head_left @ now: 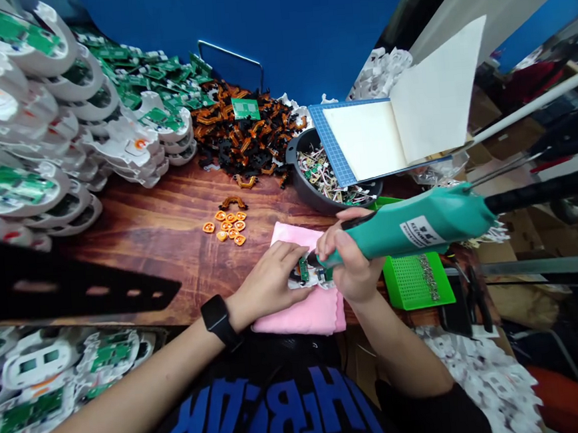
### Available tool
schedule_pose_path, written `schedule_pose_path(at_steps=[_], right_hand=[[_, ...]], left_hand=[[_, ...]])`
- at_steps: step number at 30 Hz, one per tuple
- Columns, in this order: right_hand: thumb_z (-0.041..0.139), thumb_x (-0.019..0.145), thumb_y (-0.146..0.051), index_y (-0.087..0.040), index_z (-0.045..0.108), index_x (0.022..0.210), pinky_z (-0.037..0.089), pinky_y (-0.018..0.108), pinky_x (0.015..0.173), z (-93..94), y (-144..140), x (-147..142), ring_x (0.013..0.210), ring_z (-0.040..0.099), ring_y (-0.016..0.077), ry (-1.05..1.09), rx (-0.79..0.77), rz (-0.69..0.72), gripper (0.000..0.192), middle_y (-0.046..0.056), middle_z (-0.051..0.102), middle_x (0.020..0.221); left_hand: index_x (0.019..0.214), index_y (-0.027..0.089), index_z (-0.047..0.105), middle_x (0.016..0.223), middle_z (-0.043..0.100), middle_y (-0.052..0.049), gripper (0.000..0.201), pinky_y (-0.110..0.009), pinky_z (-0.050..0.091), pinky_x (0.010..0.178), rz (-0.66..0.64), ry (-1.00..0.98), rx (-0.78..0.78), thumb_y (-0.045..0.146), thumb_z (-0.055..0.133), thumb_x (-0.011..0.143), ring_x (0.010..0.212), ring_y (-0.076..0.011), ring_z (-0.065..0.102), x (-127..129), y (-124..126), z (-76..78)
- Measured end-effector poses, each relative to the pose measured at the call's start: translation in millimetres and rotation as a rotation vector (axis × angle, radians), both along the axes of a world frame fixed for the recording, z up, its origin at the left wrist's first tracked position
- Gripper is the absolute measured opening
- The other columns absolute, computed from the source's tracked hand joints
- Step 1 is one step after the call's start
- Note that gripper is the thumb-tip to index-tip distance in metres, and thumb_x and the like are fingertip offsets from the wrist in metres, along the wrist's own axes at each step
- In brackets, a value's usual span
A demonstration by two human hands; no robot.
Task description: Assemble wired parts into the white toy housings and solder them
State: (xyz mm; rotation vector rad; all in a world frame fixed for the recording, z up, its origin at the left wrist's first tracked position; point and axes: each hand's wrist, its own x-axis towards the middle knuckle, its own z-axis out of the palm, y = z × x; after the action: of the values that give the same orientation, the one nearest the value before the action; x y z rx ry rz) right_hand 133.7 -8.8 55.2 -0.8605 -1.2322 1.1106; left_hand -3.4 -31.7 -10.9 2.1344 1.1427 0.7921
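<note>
Now, white part (pixel 312 279) with green circuit board (pixel 304 269) sits on pink cloth (pixel 297 317). Left hand (pixel 269 271) half-curled, fingers and thumb steadying part; right hand (pixel 355 261) wrapped firmly around teal power screwdriver (pixel 400 226), nose at part (tip contact hidden, cannot tell). Step in hand seems screw-driving; next move likely calls for steady part, tip well aligned. Farther: loose orange pieces (pixel 226 226), then dark bowl (pixel 312 192).
</note>
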Motion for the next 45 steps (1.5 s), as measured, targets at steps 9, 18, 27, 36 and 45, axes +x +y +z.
schedule_pose_path(at_steps=[9, 18, 27, 36, 45], right_hand=[[0.056, 0.076, -0.039, -0.02, 0.051, 0.083, 0.037, 0.024, 0.041, 40.9, 63.8, 117.7, 0.035, 0.039, 0.009, 0.1, 0.219, -0.653, 0.02, -0.01, 0.044, 0.045], [0.065, 0.071, -0.039, -0.02, 0.05, 0.082, 0.036, 0.022, 0.035, -8.3, 104.7, 178.7, 0.033, 0.041, 0.0087, 0.058, 0.197, -0.902, 0.027, -0.012, 0.043, 0.043], [0.068, 0.071, -0.043, -0.02, 0.048, 0.083, 0.038, 0.019, 0.037, -16.7, 106.5, 183.9, 0.035, 0.044, 0.007, 0.051, 0.168, -0.901, 0.032, -0.012, 0.043, 0.045], [0.067, 0.071, -0.039, -0.019, 0.05, 0.084, 0.037, 0.02, 0.036, -19.6, 105.3, 180.5, 0.035, 0.042, 0.0074, 0.052, 0.17, -0.869, 0.03, -0.011, 0.043, 0.044], [0.064, 0.073, -0.037, -0.021, 0.047, 0.084, 0.037, 0.02, 0.036, -9.8, 105.1, 182.7, 0.035, 0.041, 0.0079, 0.078, 0.181, -0.957, 0.025, -0.013, 0.04, 0.046]], left_hand=[[0.126, 0.016, 0.049, 0.12, 0.057, -0.014, 0.052, -0.045, 0.045, 0.098, 0.004, 0.01, 0.024, 0.04, 0.063, 0.083, 0.112, -0.0286, 0.053, -3.7, 2.5, -1.4], [0.125, 0.017, 0.049, 0.12, 0.059, -0.013, 0.051, -0.045, 0.047, 0.096, 0.016, 0.057, 0.071, 0.042, 0.062, 0.083, 0.112, -0.0296, 0.056, -4.1, 6.1, -3.8], [0.126, 0.015, 0.047, 0.119, 0.059, -0.014, 0.05, -0.043, 0.048, 0.093, 0.008, 0.073, 0.112, 0.04, 0.06, 0.085, 0.109, -0.0287, 0.056, -3.8, 7.0, -5.2], [0.124, 0.017, 0.048, 0.117, 0.06, -0.013, 0.049, -0.044, 0.047, 0.094, 0.013, 0.065, 0.073, 0.04, 0.062, 0.083, 0.109, -0.0288, 0.056, -2.4, 7.0, -2.7], [0.125, 0.02, 0.05, 0.119, 0.06, -0.012, 0.049, -0.045, 0.047, 0.095, 0.02, 0.037, 0.045, 0.043, 0.061, 0.082, 0.11, -0.0293, 0.057, -2.9, 6.8, 0.0]])
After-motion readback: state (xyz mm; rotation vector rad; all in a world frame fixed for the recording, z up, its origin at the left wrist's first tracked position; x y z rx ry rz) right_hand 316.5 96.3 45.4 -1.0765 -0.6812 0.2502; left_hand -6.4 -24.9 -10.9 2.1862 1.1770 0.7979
